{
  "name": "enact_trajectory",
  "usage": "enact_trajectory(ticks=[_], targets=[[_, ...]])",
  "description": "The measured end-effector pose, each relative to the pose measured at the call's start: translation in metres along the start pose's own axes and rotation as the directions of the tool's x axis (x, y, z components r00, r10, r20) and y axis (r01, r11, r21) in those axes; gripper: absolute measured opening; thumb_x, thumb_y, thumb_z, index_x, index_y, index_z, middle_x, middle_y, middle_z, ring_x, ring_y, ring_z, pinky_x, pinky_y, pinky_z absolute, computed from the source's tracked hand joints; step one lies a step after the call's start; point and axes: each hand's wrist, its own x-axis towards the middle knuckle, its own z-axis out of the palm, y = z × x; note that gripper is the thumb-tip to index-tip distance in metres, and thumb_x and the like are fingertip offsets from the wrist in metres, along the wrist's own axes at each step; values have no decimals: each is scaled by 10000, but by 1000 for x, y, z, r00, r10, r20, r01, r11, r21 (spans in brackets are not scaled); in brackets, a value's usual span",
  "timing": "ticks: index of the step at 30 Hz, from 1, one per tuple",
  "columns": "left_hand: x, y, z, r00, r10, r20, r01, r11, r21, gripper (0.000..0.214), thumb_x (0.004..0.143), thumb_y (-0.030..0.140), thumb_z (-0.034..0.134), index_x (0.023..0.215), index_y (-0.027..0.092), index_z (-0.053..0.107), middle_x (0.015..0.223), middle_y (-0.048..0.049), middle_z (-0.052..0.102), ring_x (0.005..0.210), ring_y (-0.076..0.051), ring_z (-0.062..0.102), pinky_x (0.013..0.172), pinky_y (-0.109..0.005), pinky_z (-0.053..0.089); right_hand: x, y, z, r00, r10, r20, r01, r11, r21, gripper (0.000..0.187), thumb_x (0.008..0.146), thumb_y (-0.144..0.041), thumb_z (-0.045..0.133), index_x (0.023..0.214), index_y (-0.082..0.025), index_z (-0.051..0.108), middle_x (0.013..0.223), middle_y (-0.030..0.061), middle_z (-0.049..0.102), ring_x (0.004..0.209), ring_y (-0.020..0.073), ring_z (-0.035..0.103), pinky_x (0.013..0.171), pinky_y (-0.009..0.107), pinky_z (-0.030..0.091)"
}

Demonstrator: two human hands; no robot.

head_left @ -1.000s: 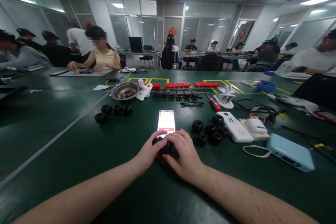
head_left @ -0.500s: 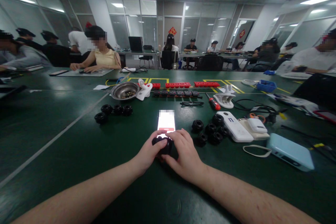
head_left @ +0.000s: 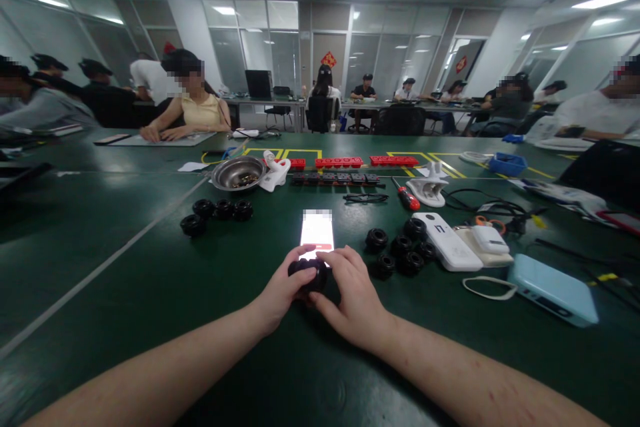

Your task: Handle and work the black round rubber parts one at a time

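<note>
Both my hands meet over a small black round part [head_left: 309, 275] just above the green table [head_left: 125, 293]. My left hand [head_left: 284, 293] grips it from the left with thumb and fingers closed round it. My right hand [head_left: 353, 297] curls over it from the right, fingers pressed on its top. A lit phone [head_left: 317, 232] lies flat right behind my fingertips. Several more black round parts [head_left: 400, 248] sit in a cluster to the right, and another group of black round parts [head_left: 216, 212] lies to the left.
A metal bowl [head_left: 239, 173] stands further back, with red strips [head_left: 340, 162] and a black strip [head_left: 335, 179]. A red-handled screwdriver [head_left: 406, 195], white devices [head_left: 447, 240] and a pale blue box [head_left: 553, 288] lie at right. Other people sit at tables behind.
My hands and the black part have lifted slightly and shifted a little toward the phone. My grip looks the same.
</note>
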Motion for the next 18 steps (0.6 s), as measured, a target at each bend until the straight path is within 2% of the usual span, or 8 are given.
enact_trajectory(ticks=[4, 8, 10, 13, 15, 18], targets=[[-2, -1, 0, 1000, 8, 11, -8, 1000, -7, 579, 653, 245, 618, 1165, 238, 348, 913, -29, 521, 685, -145, 554, 568, -256, 438, 1, 3, 1, 1000, 21, -20, -21, 1000, -8, 359, 731, -233, 574, 1071, -176, 476, 996, 83, 583, 988, 246, 474, 928, 493, 325], [2, -4, -1, 1000, 5, 16, -5, 1000, 30, 532, 712, 389, 568, 1160, 209, 344, 879, -38, 530, 573, -128, 545, 498, -262, 430, 1, 3, 0, 999, -52, 4, 52, 999, 13, 362, 730, -172, 564, 1078, -183, 465, 1058, 76, 570, 1023, 230, 470, 973, 464, 284], [3, -4, 0, 1000, -10, 9, 10, 998, 58, 517, 714, 392, 566, 1144, 196, 357, 860, -37, 538, 539, -119, 533, 469, -249, 415, 1, 2, 0, 999, -53, 8, 53, 999, 14, 397, 719, -161, 565, 1099, -184, 451, 1080, 78, 560, 1035, 232, 465, 977, 470, 277], [1, -3, 0, 1000, 17, 2, -17, 999, 33, 499, 689, 312, 599, 1128, 203, 388, 917, -42, 544, 682, -152, 565, 556, -254, 439, 1, 1, 0, 1000, 15, 1, -15, 1000, 5, 462, 699, -224, 604, 1125, -163, 436, 1071, 96, 556, 1024, 255, 453, 946, 496, 306], [0, -2, 0, 999, 36, 7, -36, 999, 8, 543, 650, 256, 629, 1135, 213, 390, 972, -46, 537, 810, -184, 563, 641, -271, 449, 2, 1, 0, 999, 52, -2, -52, 999, -1, 433, 708, -270, 609, 1098, -157, 459, 1026, 95, 568, 992, 258, 460, 925, 504, 325], [-1, -1, 0, 999, 18, 39, -17, 1000, -13, 585, 638, 259, 636, 1158, 226, 369, 1009, -53, 521, 832, -197, 562, 648, -284, 452, 2, 2, 0, 1000, 22, 8, -22, 1000, 7, 345, 729, -249, 592, 1048, -171, 485, 996, 76, 577, 973, 241, 475, 940, 488, 313]])
